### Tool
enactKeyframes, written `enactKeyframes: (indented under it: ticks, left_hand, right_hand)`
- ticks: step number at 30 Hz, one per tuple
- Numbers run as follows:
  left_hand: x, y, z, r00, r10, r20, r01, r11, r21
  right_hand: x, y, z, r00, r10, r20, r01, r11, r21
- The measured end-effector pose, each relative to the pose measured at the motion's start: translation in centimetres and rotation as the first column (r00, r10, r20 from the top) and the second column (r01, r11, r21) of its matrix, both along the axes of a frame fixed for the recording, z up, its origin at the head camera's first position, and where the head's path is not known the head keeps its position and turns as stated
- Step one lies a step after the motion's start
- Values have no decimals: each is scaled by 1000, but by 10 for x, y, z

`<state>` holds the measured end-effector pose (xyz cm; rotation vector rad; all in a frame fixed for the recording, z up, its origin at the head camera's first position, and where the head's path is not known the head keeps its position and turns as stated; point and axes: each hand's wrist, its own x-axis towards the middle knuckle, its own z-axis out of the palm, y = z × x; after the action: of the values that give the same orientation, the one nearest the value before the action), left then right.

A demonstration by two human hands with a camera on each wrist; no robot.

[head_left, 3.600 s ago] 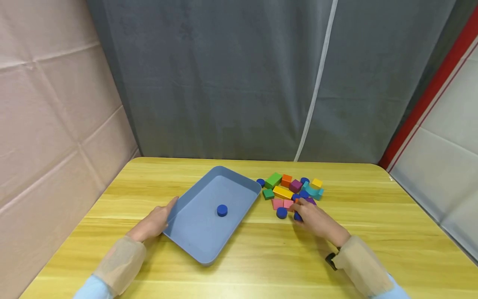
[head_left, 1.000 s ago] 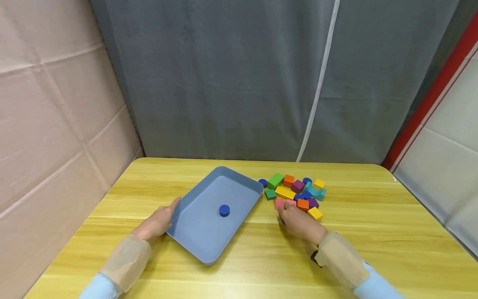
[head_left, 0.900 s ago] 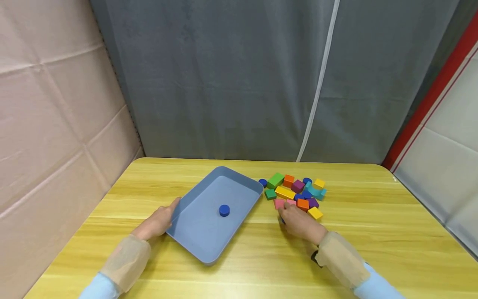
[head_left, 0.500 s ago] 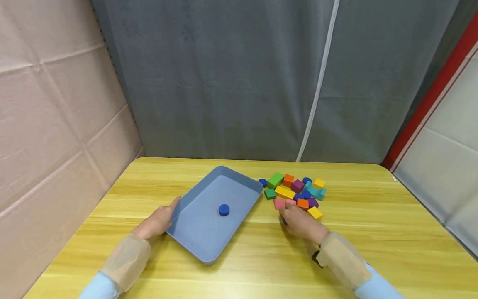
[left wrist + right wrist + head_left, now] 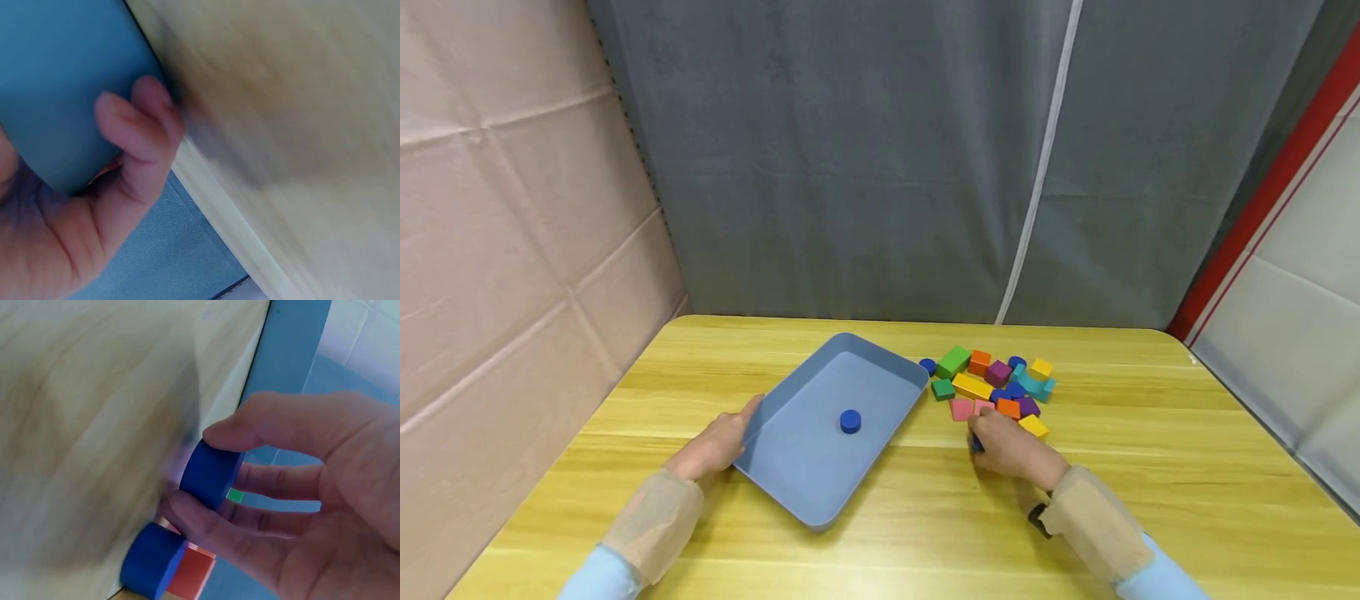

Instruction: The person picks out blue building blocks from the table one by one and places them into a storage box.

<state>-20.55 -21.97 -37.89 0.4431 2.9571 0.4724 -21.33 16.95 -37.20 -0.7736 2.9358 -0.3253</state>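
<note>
My left hand (image 5: 718,442) holds the blue-grey tray (image 5: 797,475) by its left side. In the left wrist view its fingers (image 5: 131,134) curl against the tray's wall. One blue disc (image 5: 850,422) lies inside the tray. Over at the near edge of the block pile, my right hand (image 5: 1015,450) pinches another blue disc (image 5: 209,472) between thumb and fingers, close above the table. A further blue disc (image 5: 150,562) sits right beside the fingertips in the right wrist view, near an orange block (image 5: 190,575). In the head view the hand hides most of these discs.
Right of the tray lie loose blocks: green (image 5: 953,361), long yellow (image 5: 972,386), pink (image 5: 961,409), orange (image 5: 1008,408), purple (image 5: 997,372), a turquoise arch (image 5: 1034,385) and several blue discs (image 5: 928,367). A grey curtain (image 5: 850,167) hangs behind the wooden table (image 5: 1150,467).
Since the earliest frame my right hand has moved left and nearer, uncovering an orange and a yellow block. Over the last second it shifts slightly right. My left hand stays on the tray.
</note>
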Motion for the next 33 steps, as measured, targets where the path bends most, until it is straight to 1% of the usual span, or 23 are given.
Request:
enactKeyframes:
  ticks: [6, 12, 19, 21, 28, 31, 33]
  left_hand:
    - [1, 0, 1, 1000, -10, -3, 10, 1000, 7]
    - [1, -2, 1, 1000, -20, -2, 20, 1000, 10]
    - [0, -1, 2, 1000, -12, 7, 12, 1000, 1]
    - [0, -1, 2, 1000, -7, 11, 7, 1000, -4]
    - [-2, 1, 2, 1000, 11, 28, -11, 1000, -17]
    - [-2, 1, 1, 1000, 6, 19, -6, 1000, -20]
    - [-3, 1, 0, 1000, 2, 9, -2, 1000, -17]
  right_hand:
    - [2, -1, 5, 999, -20, -29, 19, 999, -26]
    - [1, -2, 6, 991, -25, -128, 18, 999, -50]
    - [-1, -6, 9, 983, -39, -178, 18, 992, -121]
    - [-2, -7, 10, 977, -40, -210, 10, 990, -144]
    - [-3, -9, 12, 939, -34, -342, -46, 974, -224]
    - [-4, -10, 14, 929, -29, -369, -68, 967, -246]
    - [-5, -12, 15, 929, -26, -369, -74, 964, -254]
